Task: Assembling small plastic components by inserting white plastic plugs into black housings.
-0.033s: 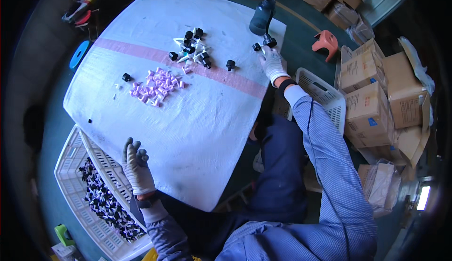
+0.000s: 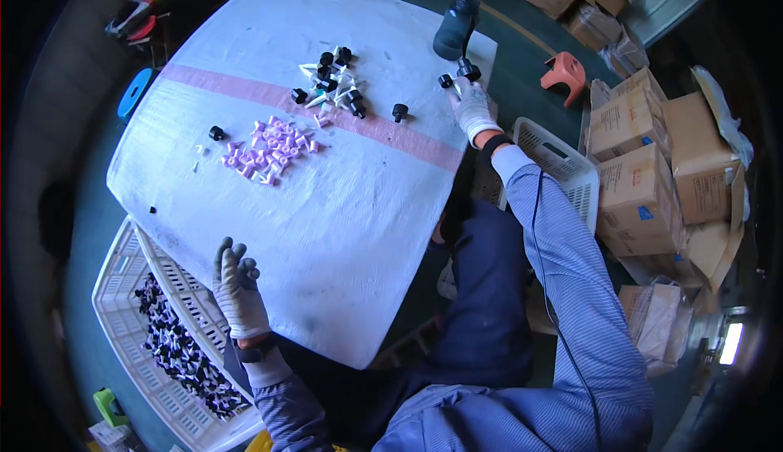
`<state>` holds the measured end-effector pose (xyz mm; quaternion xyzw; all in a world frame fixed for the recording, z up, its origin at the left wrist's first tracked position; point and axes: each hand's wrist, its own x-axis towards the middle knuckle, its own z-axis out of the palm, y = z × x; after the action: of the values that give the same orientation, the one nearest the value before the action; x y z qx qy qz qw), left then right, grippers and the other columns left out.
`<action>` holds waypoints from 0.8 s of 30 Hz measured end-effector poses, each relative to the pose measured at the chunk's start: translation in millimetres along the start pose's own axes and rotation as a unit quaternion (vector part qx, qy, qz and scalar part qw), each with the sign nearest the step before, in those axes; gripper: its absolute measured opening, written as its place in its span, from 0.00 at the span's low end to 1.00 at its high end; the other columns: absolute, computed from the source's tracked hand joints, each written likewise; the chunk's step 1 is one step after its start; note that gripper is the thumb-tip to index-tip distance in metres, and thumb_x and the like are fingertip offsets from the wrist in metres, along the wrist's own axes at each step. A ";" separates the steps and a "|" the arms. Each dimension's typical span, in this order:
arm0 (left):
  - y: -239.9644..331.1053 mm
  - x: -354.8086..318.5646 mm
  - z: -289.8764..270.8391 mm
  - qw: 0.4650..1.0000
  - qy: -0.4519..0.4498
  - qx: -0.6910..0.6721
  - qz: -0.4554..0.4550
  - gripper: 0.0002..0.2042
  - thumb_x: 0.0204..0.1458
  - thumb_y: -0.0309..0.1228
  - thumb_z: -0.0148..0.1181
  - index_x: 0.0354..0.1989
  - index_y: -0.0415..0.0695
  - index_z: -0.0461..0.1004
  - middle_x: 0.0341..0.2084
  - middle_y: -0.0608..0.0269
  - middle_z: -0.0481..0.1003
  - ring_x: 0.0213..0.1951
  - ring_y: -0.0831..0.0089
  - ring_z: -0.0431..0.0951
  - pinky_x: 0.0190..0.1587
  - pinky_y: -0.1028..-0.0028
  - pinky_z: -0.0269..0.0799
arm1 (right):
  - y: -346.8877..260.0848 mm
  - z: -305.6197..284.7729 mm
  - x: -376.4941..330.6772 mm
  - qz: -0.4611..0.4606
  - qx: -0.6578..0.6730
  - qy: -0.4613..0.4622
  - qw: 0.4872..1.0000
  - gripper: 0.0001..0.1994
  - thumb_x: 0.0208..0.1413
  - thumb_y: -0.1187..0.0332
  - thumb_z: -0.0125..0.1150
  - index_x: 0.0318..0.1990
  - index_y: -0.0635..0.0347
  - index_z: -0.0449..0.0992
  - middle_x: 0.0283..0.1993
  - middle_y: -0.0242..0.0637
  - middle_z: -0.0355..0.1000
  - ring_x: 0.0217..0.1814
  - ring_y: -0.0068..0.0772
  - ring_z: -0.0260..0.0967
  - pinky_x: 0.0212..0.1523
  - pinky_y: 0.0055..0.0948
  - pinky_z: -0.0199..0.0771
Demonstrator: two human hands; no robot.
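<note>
My right hand (image 2: 473,111), in a white glove, is at the table's far right edge with its fingers closed at a black knob (image 2: 468,69). A second black knob (image 2: 445,81) lies just left of the fingertips. Beyond them stands a dark, translucent bottle (image 2: 457,29). My left hand (image 2: 239,289), gloved with grey fingertips, is over the near left table edge, fingers apart and holding nothing. On the white table (image 2: 326,248) lie a heap of small pink-lilac sleeves (image 2: 273,152) and a pile of white cone-shaped pieces (image 2: 318,99) mixed with black knobs.
Single black knobs (image 2: 400,112) lie apart from the piles. At lower left, a white basket (image 2: 122,289) holds many black and lilac pieces. A pale basket (image 2: 563,166), cardboard boxes (image 2: 636,191) and an orange stool (image 2: 564,77) stand at the right.
The view has shifted very slightly. Both hands and the pieces on the table otherwise keep their places.
</note>
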<state>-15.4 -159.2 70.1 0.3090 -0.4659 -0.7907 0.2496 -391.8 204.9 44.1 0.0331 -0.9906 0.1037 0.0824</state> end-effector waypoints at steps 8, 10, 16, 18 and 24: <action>-2.1 0.6 32.7 0.998 -0.034 0.052 -0.013 0.18 0.61 0.36 0.55 0.55 0.38 0.69 0.36 0.62 0.74 0.28 0.81 0.71 0.29 0.82 0.66 | -35.1 0.1 26.6 0.111 -0.087 -0.108 0.984 0.32 0.57 0.40 0.51 0.62 0.50 0.63 0.60 0.48 0.65 0.62 0.47 0.66 0.57 0.45 0.70; -4.4 1.0 31.7 0.998 -0.033 0.059 -0.015 0.18 0.61 0.35 0.55 0.55 0.38 0.69 0.36 0.62 0.74 0.28 0.81 0.71 0.29 0.82 0.66 | -43.4 2.9 31.7 0.133 -0.101 -0.116 0.979 0.34 0.57 0.38 0.50 0.63 0.51 0.62 0.62 0.47 0.63 0.63 0.46 0.65 0.58 0.45 0.70; -7.9 -0.9 36.6 0.996 -0.036 0.076 -0.030 0.18 0.61 0.35 0.54 0.55 0.37 0.68 0.35 0.61 0.74 0.27 0.80 0.71 0.30 0.81 0.67 | -42.1 17.5 43.9 0.102 -0.145 -0.105 0.979 0.31 0.57 0.41 0.52 0.62 0.49 0.64 0.59 0.44 0.66 0.61 0.47 0.66 0.59 0.44 0.69; -7.8 -2.6 35.6 0.995 -0.046 0.078 -0.032 0.18 0.61 0.35 0.54 0.56 0.37 0.68 0.36 0.60 0.75 0.27 0.80 0.71 0.30 0.81 0.68 | -45.5 24.6 37.2 0.079 -0.133 -0.086 0.984 0.29 0.57 0.44 0.54 0.61 0.49 0.66 0.57 0.44 0.67 0.60 0.47 0.67 0.58 0.43 0.70; -10.8 -5.3 41.7 0.994 -0.061 0.083 -0.041 0.19 0.61 0.35 0.55 0.56 0.37 0.68 0.35 0.62 0.75 0.27 0.80 0.71 0.30 0.82 0.67 | -32.4 28.0 14.8 -0.047 0.036 -0.058 0.997 0.22 0.54 0.55 0.61 0.56 0.45 0.71 0.53 0.44 0.69 0.57 0.45 0.69 0.56 0.39 0.70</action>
<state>-43.0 -126.5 77.4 0.2991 -0.5314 -0.7759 0.1616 -408.0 166.7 26.1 0.0886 -0.9867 0.1335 0.0283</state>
